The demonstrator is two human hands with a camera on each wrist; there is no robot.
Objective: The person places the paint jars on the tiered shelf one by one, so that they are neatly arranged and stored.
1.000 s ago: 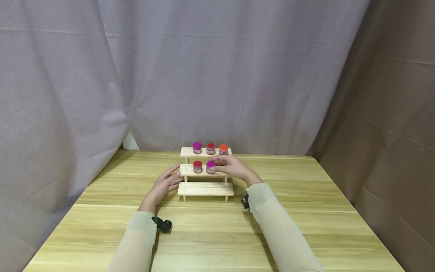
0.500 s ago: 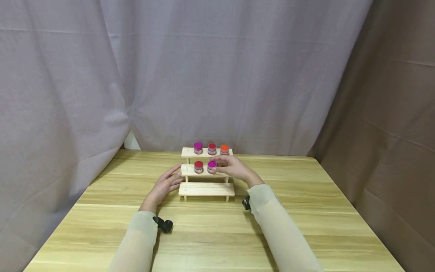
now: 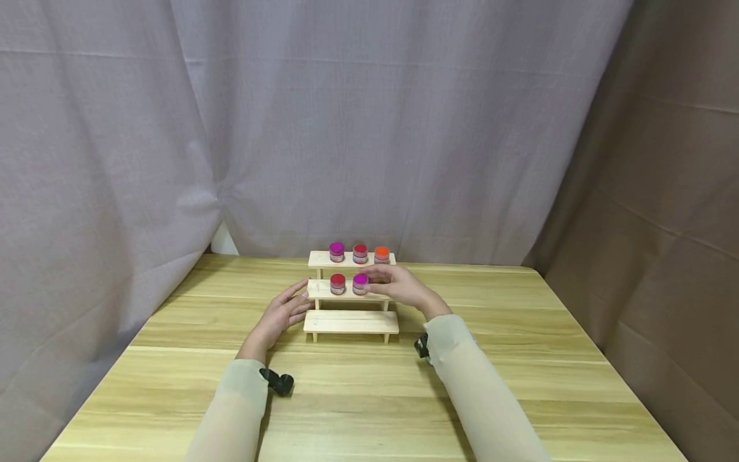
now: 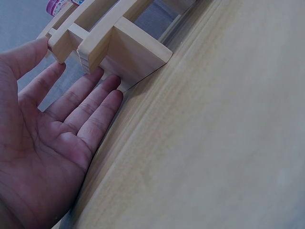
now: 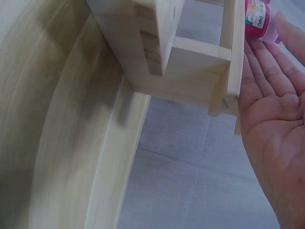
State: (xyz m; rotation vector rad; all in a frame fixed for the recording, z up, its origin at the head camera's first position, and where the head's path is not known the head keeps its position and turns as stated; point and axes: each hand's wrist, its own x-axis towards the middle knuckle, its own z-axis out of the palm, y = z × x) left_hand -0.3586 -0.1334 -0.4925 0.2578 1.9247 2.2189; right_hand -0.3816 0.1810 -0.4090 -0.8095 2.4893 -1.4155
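A three-step wooden display stand point(image 3: 351, 322) stands on the table. On its middle step sit a red-lidded paint jar point(image 3: 337, 284) and, to the right, a magenta-lidded jar point(image 3: 360, 283). My right hand point(image 3: 401, 285) is around the right side of the magenta jar, its thumb in front and fingers reaching behind. In the right wrist view the fingers of that hand point(image 5: 281, 105) look nearly straight, and the thumb is spread beside the jar point(image 5: 257, 16). My left hand point(image 3: 280, 316) has its fingers extended, fingertips point(image 4: 112, 82) at the stand's left end point(image 4: 128, 52).
The top step carries a magenta jar point(image 3: 337, 251), a red jar point(image 3: 360, 253) and an orange jar point(image 3: 382, 254). The bottom step is bare wood. A grey curtain point(image 3: 375, 128) hangs behind the wooden table point(image 3: 358, 398), and a brown one point(image 3: 664, 224) at the right.
My right hand has shifted slightly right relative to the magenta jar, its thumb now nearer the jar's right edge. The jar stays on the middle step. My left hand keeps its place.
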